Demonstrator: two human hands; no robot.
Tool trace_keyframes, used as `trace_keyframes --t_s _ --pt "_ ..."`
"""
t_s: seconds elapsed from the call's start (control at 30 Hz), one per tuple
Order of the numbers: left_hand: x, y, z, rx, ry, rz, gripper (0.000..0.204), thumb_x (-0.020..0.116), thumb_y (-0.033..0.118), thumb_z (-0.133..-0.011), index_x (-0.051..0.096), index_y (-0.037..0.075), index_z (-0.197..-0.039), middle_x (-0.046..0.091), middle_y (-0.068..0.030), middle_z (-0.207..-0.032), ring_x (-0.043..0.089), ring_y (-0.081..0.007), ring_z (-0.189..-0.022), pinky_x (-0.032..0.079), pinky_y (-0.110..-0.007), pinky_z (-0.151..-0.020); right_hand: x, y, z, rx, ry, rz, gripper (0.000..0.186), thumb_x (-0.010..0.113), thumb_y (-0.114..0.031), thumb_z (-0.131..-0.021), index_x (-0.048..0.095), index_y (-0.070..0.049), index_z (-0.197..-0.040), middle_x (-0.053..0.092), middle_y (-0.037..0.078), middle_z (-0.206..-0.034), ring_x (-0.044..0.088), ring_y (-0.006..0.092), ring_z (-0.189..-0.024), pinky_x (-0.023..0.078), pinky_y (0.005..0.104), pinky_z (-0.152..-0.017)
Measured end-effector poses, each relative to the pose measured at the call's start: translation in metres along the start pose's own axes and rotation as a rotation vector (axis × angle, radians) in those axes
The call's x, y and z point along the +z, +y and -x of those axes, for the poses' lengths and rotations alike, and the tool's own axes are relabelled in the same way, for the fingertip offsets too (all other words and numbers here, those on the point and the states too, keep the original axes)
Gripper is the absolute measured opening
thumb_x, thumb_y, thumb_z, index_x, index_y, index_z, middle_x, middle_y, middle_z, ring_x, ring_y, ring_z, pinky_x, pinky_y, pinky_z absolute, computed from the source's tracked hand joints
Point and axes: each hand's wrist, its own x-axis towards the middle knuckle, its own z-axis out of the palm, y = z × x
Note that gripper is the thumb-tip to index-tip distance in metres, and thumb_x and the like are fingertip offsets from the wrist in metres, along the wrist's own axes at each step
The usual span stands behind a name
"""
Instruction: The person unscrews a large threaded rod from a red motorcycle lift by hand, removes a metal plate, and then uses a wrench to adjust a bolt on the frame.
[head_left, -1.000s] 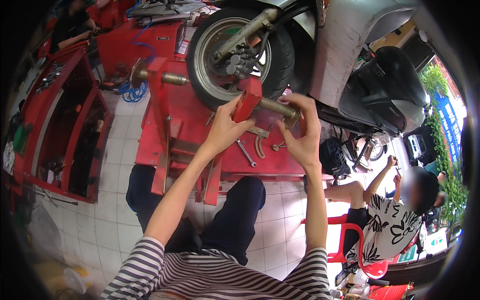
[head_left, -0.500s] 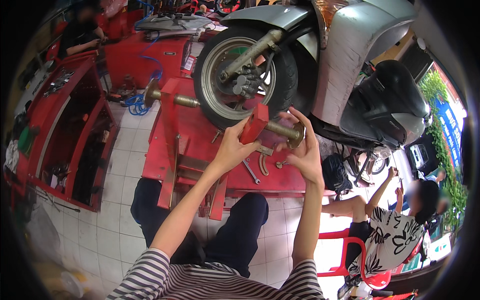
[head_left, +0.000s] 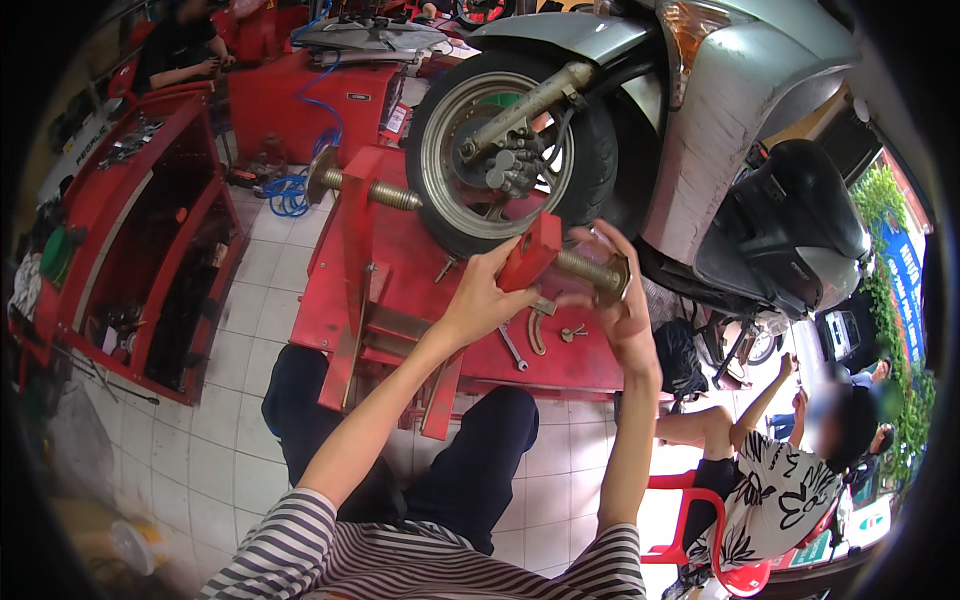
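Note:
My left hand (head_left: 482,298) is closed around the top of a red steel upright (head_left: 532,252) of a wheel clamp. A thick threaded clamp screw (head_left: 582,266) runs through that upright and ends in a round metal disc. Curled about the disc, the fingers of my right hand (head_left: 630,335) are partly blurred. The opposite red upright (head_left: 357,245) carries a similar threaded screw (head_left: 392,194), pointing at the tyre. Between the two uprights, just beyond my hands, stands the scooter's front wheel (head_left: 440,160).
On the red lift platform (head_left: 470,372) lie an open-end wrench (head_left: 515,350), a curved slotted metal piece (head_left: 538,332) and a small wing bolt (head_left: 573,332). A red tool cabinet (head_left: 170,240) stands left. A seated person (head_left: 775,480) is at right, another person (head_left: 180,48) at far left.
The whole scene has shifted slightly rightward in view. My right hand's fingers have changed position around the disc, while my left hand keeps its hold on the upright.

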Motion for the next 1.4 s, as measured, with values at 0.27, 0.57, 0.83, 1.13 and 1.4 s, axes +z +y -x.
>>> trace_keyframes --t_s 0.27,0.57,0.83,1.13,1.4 --pt "-0.001 0.004 0.0 -0.036 -0.018 0.035 0.043 0.068 0.006 -0.08 0.055 -0.003 -0.121 0.059 -0.0003 -0.096 0.05 -0.007 -0.089 0.041 -0.024 -0.083 -0.039 -0.006 -0.008 0.207 -0.085 0.235 0.039 0.045 -0.029 -0.101 0.059 0.002 -0.119 0.064 0.01 -0.097 0.06 0.0161 -0.078 0.047 0.0272 -0.076" --pt "0.004 0.002 -0.004 -0.017 0.017 -0.017 0.046 0.067 0.004 -0.077 0.056 -0.004 -0.121 0.063 -0.0012 -0.093 0.053 -0.0065 -0.087 0.046 -0.025 -0.08 -0.034 -0.017 0.001 0.033 0.015 0.184 0.059 0.071 -0.015 -0.085 0.044 0.0 -0.135 0.062 0.012 -0.115 0.062 0.0195 -0.105 0.052 0.0294 -0.087" --pt "0.004 -0.009 -0.004 -0.038 0.068 -0.016 0.016 0.065 0.005 -0.08 0.057 0.002 -0.093 0.053 0.0034 -0.073 0.048 -0.004 -0.061 0.039 -0.022 -0.055 -0.026 -0.009 0.004 0.242 -0.019 0.521 0.05 0.07 -0.044 -0.087 0.054 0.0 -0.104 0.065 0.009 -0.074 0.06 0.0131 -0.053 0.049 0.0241 -0.054" --pt "0.009 -0.009 -0.007 -0.016 0.042 0.011 0.011 0.065 0.006 -0.08 0.056 0.003 -0.087 0.048 0.0033 -0.061 0.042 -0.0035 -0.05 0.031 -0.021 -0.047 -0.038 -0.007 0.009 0.199 0.001 0.196 0.053 0.043 -0.045 -0.101 0.051 -0.002 -0.13 0.069 0.009 -0.097 0.066 0.0132 -0.083 0.05 0.0253 -0.073" --pt "0.011 -0.008 -0.006 -0.027 0.062 0.043 0.014 0.067 0.004 -0.079 0.057 0.004 -0.088 0.05 0.0044 -0.065 0.044 -0.0028 -0.053 0.033 -0.02 -0.048 -0.054 -0.023 0.0 0.464 -0.189 0.153 0.049 0.05 -0.043 -0.098 0.057 -0.002 -0.124 0.069 0.01 -0.095 0.061 0.0113 -0.072 0.046 0.0213 -0.064"
